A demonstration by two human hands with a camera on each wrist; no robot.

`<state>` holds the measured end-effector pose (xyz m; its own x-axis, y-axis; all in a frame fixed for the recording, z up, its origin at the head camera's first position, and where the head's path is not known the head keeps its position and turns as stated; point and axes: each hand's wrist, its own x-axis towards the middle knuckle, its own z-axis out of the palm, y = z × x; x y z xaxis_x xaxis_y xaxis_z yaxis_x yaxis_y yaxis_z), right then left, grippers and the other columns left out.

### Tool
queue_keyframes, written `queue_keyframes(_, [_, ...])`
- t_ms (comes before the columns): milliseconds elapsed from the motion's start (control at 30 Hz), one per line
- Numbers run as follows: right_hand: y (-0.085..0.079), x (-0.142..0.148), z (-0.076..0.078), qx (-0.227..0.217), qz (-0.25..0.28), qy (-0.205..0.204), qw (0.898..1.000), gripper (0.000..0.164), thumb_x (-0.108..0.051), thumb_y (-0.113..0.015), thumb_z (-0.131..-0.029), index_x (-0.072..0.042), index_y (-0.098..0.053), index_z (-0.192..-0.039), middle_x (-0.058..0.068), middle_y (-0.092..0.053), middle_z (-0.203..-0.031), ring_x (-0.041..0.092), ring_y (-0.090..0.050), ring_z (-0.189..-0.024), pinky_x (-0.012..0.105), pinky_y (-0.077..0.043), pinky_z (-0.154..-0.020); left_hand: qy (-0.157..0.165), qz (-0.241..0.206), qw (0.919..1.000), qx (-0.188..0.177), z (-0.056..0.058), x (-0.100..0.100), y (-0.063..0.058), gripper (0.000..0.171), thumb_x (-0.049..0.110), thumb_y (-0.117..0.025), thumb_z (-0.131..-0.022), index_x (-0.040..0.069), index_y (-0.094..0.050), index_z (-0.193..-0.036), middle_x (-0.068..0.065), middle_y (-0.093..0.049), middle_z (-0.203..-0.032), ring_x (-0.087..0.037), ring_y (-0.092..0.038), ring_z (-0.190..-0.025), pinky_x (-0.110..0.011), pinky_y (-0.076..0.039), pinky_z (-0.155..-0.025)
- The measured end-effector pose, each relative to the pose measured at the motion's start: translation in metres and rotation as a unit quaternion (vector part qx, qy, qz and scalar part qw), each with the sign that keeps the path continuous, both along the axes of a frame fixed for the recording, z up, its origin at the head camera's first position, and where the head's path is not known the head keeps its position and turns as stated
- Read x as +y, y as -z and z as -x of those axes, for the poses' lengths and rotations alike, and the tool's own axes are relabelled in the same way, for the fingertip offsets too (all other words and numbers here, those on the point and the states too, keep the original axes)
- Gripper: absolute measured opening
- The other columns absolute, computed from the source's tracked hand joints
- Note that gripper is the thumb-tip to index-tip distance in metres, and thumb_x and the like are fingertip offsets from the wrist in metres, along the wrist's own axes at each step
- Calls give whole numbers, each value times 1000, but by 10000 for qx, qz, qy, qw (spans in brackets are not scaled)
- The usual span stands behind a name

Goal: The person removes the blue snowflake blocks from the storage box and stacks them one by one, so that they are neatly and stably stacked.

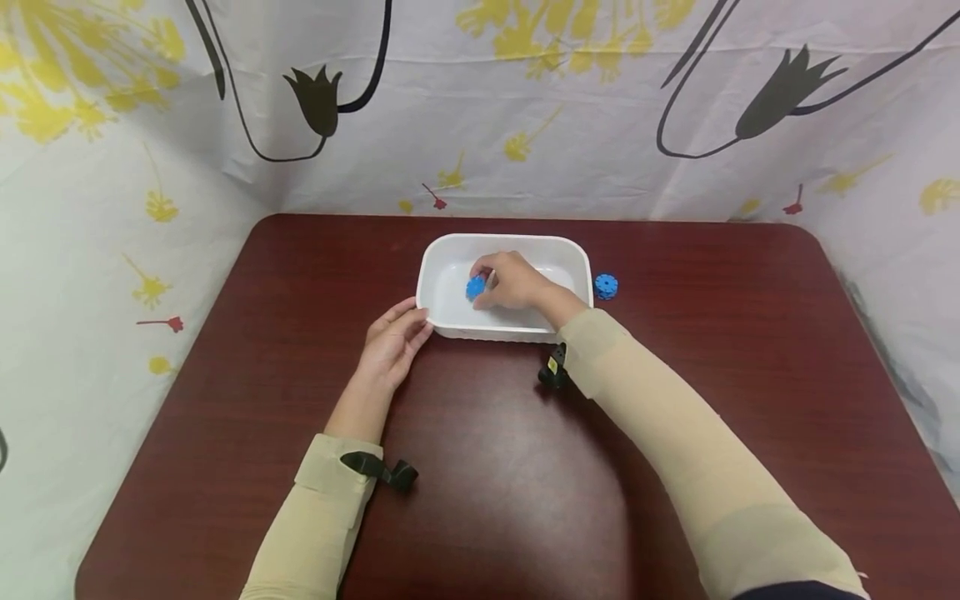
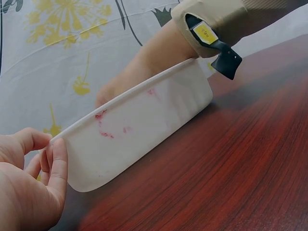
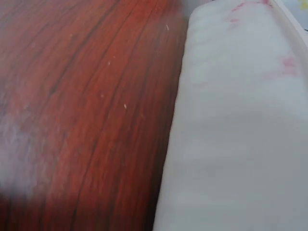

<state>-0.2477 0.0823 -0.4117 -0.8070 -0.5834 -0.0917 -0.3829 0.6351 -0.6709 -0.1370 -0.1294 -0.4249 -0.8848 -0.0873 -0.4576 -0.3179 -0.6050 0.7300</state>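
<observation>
A white plastic tub (image 1: 504, 335) stands near the back of the table. My left hand (image 1: 392, 344) pinches its near left corner at the rim; in the left wrist view the fingers (image 2: 58, 166) lie against the outer wall. Reaching inside the tub, my right hand (image 1: 516, 282) pinches a blue notched plastic disc (image 1: 476, 287) between thumb and fingers. The tub's wall hides that disc from both wrist views. Just right of the tub sit more blue notched discs (image 1: 606, 286), one on another.
The dark red wooden table (image 1: 480, 467) has rounded far corners. Behind it hangs a pale cloth (image 1: 585, 125) with printed flowers. Small black camera mounts sit at both wrists, the right one (image 1: 553, 368) close in front of the tub. Pink-red marks (image 2: 103, 126) show on the tub's near wall.
</observation>
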Motion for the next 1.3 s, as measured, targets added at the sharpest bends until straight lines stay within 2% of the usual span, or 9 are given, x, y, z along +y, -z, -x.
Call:
queue_keyframes(233, [-8,16,-5,199,302,293,9989,39,-15,-87,-80,-2,-69,-112,9,-68,-102,22,-62,-87,31,-53,-80,-10,50,10000,0,0,0,-1,25,-9,-62,-94,2,-59,-116,-3,-64,-92,-10,-64,-73,-17,-60,-73])
queue_keyframes(600, [-21,43,-20,447,835,587,9938,39,-15,-87,-80,-3,-70,-113,9,-68,-103,20,-63,-85,28,-51,-69,-44,0,10000,-3,2,-5,-1,24,-9,-61,-95,3,-60,-116,-5,-62,-104,-10,-64,-78,-17,-60,-76])
queue_keyframes(767, [-28,58,-26,550,1031,882,9892,40,-13,-88,-80,-3,-70,-115,9,-68,-98,20,-63,-85,29,-51,-70,-78,-15,10000,-21,3,-5,-1,22,-8,-61,-95,3,-59,-114,-5,-63,-100,-10,-64,-77,-18,-60,-76])
queue_keyframes(1067, [-34,88,-28,704,1369,1421,9778,42,-8,-89,-77,-3,-71,-114,10,-68,-89,20,-60,-82,19,-47,-61,-13,-46,10000,-43,4,-6,-2,23,-8,-61,-95,3,-59,-115,-3,-64,-97,-10,-64,-77,-17,-60,-76])
queue_keyframes(1300, [-40,111,-29,689,1369,1698,9735,41,-9,-87,-79,-3,-70,-116,11,-65,-87,20,-59,-79,17,-47,-62,50,-48,10000,-49,4,-6,-1,22,-6,-61,-96,4,-59,-116,-3,-64,-93,-10,-64,-76,-16,-60,-76])
